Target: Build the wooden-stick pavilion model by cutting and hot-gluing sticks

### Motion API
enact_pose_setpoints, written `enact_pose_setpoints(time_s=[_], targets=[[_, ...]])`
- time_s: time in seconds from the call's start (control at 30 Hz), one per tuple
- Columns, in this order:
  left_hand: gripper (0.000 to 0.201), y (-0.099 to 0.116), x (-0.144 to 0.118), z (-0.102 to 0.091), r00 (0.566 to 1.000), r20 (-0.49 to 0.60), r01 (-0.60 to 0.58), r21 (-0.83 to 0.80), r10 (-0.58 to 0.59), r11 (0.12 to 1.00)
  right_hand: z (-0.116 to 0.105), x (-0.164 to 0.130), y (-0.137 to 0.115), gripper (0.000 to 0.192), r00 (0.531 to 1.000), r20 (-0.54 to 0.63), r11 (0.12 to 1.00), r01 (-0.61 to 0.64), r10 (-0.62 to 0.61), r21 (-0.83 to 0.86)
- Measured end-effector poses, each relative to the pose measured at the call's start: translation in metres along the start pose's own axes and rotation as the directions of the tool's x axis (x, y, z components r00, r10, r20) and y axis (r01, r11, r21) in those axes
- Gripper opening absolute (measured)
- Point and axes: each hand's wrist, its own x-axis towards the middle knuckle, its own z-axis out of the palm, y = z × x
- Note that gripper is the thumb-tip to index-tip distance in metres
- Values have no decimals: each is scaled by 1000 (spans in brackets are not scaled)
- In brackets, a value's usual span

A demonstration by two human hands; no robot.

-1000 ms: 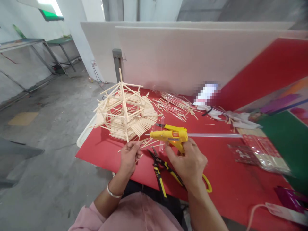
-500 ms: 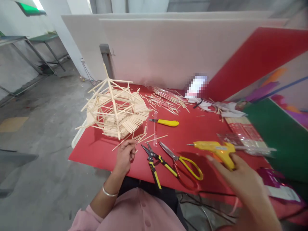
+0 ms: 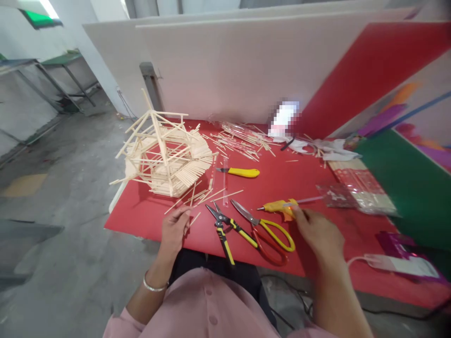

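Glue gun (image 3: pixel 280 207) | R hand (image 3: pixel 319 232) gripping it | L hand (image 3: pixel 174 228) prob. pinching stick (image 3: pixel 195 218)

1. yellow-handled scissors (image 3: pixel 269 228) lie on the red table (image 3: pixel 317 188), just left of the grip.
2. black-and-yellow pliers (image 3: pixel 225 230) sit further left.
3. a yellow-handled knife (image 3: pixel 239 172) lies beyond.
4. plastic packets (image 3: pixel 355 195) lie to the right.
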Motion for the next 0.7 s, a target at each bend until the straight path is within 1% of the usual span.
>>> enact_pose_setpoints(time_s=[0.07, 0.1, 0.13, 0.17, 0.2, 0.23, 0.27, 0.3, 0.33, 0.37, 0.4, 0.43, 0.47, 0.5, 0.53, 0.57, 0.6, 0.63, 0.67, 0.7], targets=[[31, -1, -2, -8, 999, -38, -16, 27, 17, 1000, 0, -2, -16, 43, 991, -103, 992, 73, -83, -99], [31, -2, -2, -12, 998, -55, -23, 52, 26, 998, -2, -5, -27, 42, 984, -135, 990, 106, -118, -97], [30, -3, -2, -16, 997, -69, -37, 90, 43, 995, -3, -10, -40, 40, 977, -144, 988, 152, -156, -42], [28, -4, -2, -19, 994, -78, -63, 143, 75, 988, -4, -16, -56, 38, 973, -136, 980, 195, -186, 50], [26, -5, -1, -23, 990, -79, -101, 213, 121, 972, -5, -23, -74, 35, 969, -87, 957, 241, -229, 162], [25, -6, 1, -25, 982, -66, -151, 304, 179, 941, -5, -30, -93, 31, 949, -6, 914, 306, -316, 265], [25, -6, 2, -27, 970, -33, -205, 413, 240, 887, -3, -38, -113, 28, 896, 90, 857, 381, -435, 346], [25, -6, 4, -29, 958, 19, -253, 533, 287, 807, -1, -45, -132, 26, 817, 167, 795, 455, -552, 402], [24, -6, 5, -30, 947, 79, -287, 650, 313, 704, 1, -51, -150, 23, 741, 213, 741, 513, -637, 433], [23, -6, 7, -30, 940, 137, -305, 750, 313, 587, 3, -55, -165, 21, 676, 247, 701, 556, -694, 447], [20, -6, 9, -29, 937, 183, -310, 826, 297, 470, 6, -59, -177, 20, 637, 264, 678, 589, -725, 441], [18, -6, 10, -28, 938, 210, -304, 880, 275, 365, 8, -61, -185, 20, 622, 271, 672, 612, -735, 416], [16, -7, 12, -26, 942, 220, -290, 914, 255, 283, 9, -62, -191, 20, 621, 272, 675, 628, -735, 387], [15, -7, 13, -24, 945, 222, -277, 934, 240, 228, 10, -63, -193, 20, 627, 269, 680, 638, -731, 361], [15, -7, 14, -22, 948, 219, -266, 943, 231, 200, 11, -63, -192, 20, 630, 267, 683, 644, -729, 345], [15, -7, 14, -21, 950, 220, -265, 944, 224, 196, 11, -63, -190, 21, 628, 267, 681, 648, -731, 341], [15, -6, 14, -21, 949, 225, -272, 937, 220, 218, 10, -63, -187, 20, 624, 269, 678, 649, -734, 345], [16, -4, 13, -22, 948, 231, -286, 920, 219, 269, 10, -63, -184, 20, 622, 271, 677, 648, -735, 350], [16, -2, 11, -24, 947, 238, -302, 889, 216, 345, 9, -65, -180, 20, 626, 271, 680, 643, -732, 352], [16, 0, 9, -27, 948, 245, -312, 841, 204, 441, 8, -66, -177, 21, 638, 264, 689, 635, -723, 350]])
